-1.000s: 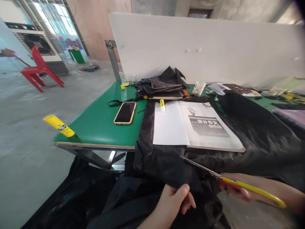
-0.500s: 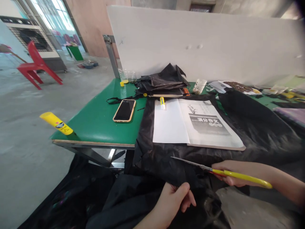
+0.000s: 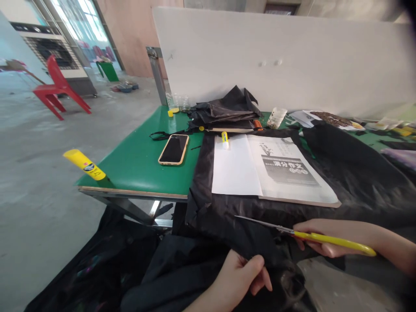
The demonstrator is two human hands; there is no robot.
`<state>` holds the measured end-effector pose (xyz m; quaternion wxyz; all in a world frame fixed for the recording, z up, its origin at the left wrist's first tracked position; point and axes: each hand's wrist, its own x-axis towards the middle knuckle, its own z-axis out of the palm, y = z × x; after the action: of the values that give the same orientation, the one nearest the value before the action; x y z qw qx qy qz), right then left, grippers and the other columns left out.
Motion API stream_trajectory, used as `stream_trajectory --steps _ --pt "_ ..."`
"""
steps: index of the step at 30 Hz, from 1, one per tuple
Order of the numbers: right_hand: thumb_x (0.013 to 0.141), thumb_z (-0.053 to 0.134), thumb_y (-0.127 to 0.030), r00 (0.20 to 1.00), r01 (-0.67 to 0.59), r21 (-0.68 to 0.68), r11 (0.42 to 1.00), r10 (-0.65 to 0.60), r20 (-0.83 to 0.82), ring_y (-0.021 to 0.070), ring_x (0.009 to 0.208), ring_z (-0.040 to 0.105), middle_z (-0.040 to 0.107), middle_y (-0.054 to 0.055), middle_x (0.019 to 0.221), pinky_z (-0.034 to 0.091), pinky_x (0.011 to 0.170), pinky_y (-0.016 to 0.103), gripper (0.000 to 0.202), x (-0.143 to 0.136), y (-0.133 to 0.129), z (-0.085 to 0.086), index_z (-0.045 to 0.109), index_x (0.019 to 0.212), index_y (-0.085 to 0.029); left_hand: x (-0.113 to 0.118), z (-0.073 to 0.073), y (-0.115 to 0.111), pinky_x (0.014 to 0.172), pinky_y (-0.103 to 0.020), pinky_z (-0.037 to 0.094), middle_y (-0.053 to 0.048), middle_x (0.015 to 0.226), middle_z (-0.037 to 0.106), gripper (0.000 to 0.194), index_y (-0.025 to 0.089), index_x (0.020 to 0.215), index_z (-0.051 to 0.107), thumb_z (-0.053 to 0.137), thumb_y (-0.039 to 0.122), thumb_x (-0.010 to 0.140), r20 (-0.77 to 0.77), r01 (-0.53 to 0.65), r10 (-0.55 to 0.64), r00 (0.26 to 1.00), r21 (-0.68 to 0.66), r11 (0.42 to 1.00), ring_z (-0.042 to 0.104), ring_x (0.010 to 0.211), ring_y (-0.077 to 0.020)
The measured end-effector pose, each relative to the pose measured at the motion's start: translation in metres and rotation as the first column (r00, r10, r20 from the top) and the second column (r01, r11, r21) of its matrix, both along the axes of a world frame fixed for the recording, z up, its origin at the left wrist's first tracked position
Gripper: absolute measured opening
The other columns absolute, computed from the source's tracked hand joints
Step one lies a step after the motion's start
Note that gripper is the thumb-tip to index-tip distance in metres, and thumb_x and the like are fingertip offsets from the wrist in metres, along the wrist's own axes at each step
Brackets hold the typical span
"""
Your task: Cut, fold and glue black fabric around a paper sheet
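Black fabric (image 3: 224, 221) covers the near part of the table and hangs over its front edge. My left hand (image 3: 243, 275) pinches the hanging part of this fabric between thumb and fingers. Closed around yellow-handled scissors (image 3: 334, 242) is my right hand (image 3: 328, 236). The scissor blades point left and lie across the fabric just below an open book (image 3: 292, 169). One blade shows along its length; the other is mostly hidden. A small glue stick (image 3: 225, 139) rests on the book's blank left page.
A phone (image 3: 173, 150) lies on the green tabletop (image 3: 136, 169), and a yellow tube (image 3: 85, 164) stands tilted at its left corner. Folded black cloth (image 3: 227, 106) is piled behind the book. A white board (image 3: 276, 60) rises at the back. A red chair (image 3: 58, 89) stands on the floor.
The whole scene has shifted slightly to the right in view. My hands, the scissors and the fabric keep nearly the same positions relative to each other.
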<state>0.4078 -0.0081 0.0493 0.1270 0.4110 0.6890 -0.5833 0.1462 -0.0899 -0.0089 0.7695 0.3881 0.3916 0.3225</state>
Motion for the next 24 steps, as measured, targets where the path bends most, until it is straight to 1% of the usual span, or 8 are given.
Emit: stream_trajectory --steps 4,7,10,12,14,16,21,24 --pt "0.071 0.042 -0.073 0.992 -0.099 -0.058 0.993 0.094 -0.087 0.0135 0.062 0.039 0.044 0.002 0.075 0.033 0.053 0.026 0.067 -0.008 0.0 0.007 0.051 0.109 -0.018 0.0 0.0 -0.001 0.04 -0.022 0.019 -0.002 0.047 0.051 0.041 0.014 0.047 0.049 0.048 0.044 0.074 0.02 0.01 -0.01 1.0 0.001 1.0 0.031 0.035 -0.0043" --pt "0.069 0.039 -0.078 0.987 -0.119 -0.098 0.988 0.108 -0.117 0.0118 0.062 0.036 0.042 0.001 0.076 0.03 0.051 0.024 0.075 -0.016 0.002 0.005 0.049 0.111 -0.016 0.0 0.0 -0.001 0.04 -0.022 0.02 -0.002 0.047 0.051 0.042 0.014 0.047 0.05 0.048 0.046 0.075 0.026 0.012 -0.012 1.0 0.005 1.0 0.031 0.035 -0.0043" --pt "0.068 0.043 -0.077 0.987 -0.09 -0.093 0.992 0.077 -0.142 0.0101 0.061 0.034 0.041 0.0 0.077 0.029 0.049 0.022 0.073 -0.025 0.004 -0.001 0.05 0.106 -0.015 -0.001 0.001 0.0 0.041 -0.023 0.019 -0.001 0.044 0.048 0.044 0.014 0.045 0.05 0.046 0.045 0.076 -0.003 0.007 -0.007 1.0 -0.002 1.0 0.031 0.035 -0.0049" --pt "0.066 0.049 -0.076 0.986 -0.022 -0.166 0.986 -0.007 -0.169 0.0081 0.058 0.031 0.039 -0.002 0.073 0.025 0.045 0.02 0.07 -0.031 0.003 -0.007 0.049 0.101 -0.016 -0.003 0.0 0.001 0.042 -0.023 0.02 0.001 0.04 0.043 0.045 0.014 0.044 0.05 0.044 0.043 0.077 -0.026 0.004 -0.004 1.0 0.008 1.0 0.03 0.035 -0.0054" --pt "0.064 0.054 -0.072 0.976 0.044 -0.261 0.964 -0.097 -0.193 0.0063 0.053 0.026 0.035 -0.005 0.067 0.021 0.041 0.019 0.064 -0.034 0.002 -0.013 0.048 0.094 -0.017 -0.004 -0.002 0.002 0.042 -0.023 0.02 0.001 0.038 0.04 0.044 0.014 0.044 0.051 0.043 0.041 0.078 -0.034 0.004 -0.003 0.999 0.019 1.0 0.031 0.034 -0.0057" --pt "0.066 0.057 -0.069 0.967 0.088 -0.307 0.948 -0.155 -0.2 0.0054 0.051 0.023 0.032 -0.006 0.062 0.02 0.039 0.018 0.056 -0.033 0.0 -0.019 0.046 0.087 -0.018 -0.005 -0.003 0.002 0.042 -0.023 0.02 0.001 0.039 0.041 0.042 0.014 0.044 0.051 0.042 0.039 0.077 -0.031 0.006 -0.006 0.999 0.02 1.0 0.031 0.034 -0.0053" --pt "0.068 0.056 -0.067 0.979 0.151 -0.271 0.951 -0.182 -0.094 0.004 0.042 0.023 0.033 -0.008 0.053 0.019 0.034 0.018 0.051 -0.024 -0.002 -0.027 0.04 0.076 -0.019 -0.003 -0.005 -0.002 0.04 -0.021 0.021 -0.002 0.047 0.05 0.039 0.014 0.046 0.049 0.047 0.04 0.075 0.054 0.041 -0.044 0.998 0.045 0.998 0.032 0.035 -0.0044" --pt "0.064 0.057 -0.07 0.979 0.147 -0.222 0.964 -0.174 -0.105 0.0037 0.042 0.023 0.031 -0.008 0.053 0.019 0.034 0.018 0.054 -0.02 0.0 -0.026 0.042 0.076 -0.019 -0.003 -0.008 -0.005 0.039 -0.02 0.022 -0.001 0.047 0.049 0.037 0.014 0.05 0.05 0.047 0.041 0.076 0.083 0.073 -0.078 0.993 0.064 0.995 0.032 0.036 -0.0043"
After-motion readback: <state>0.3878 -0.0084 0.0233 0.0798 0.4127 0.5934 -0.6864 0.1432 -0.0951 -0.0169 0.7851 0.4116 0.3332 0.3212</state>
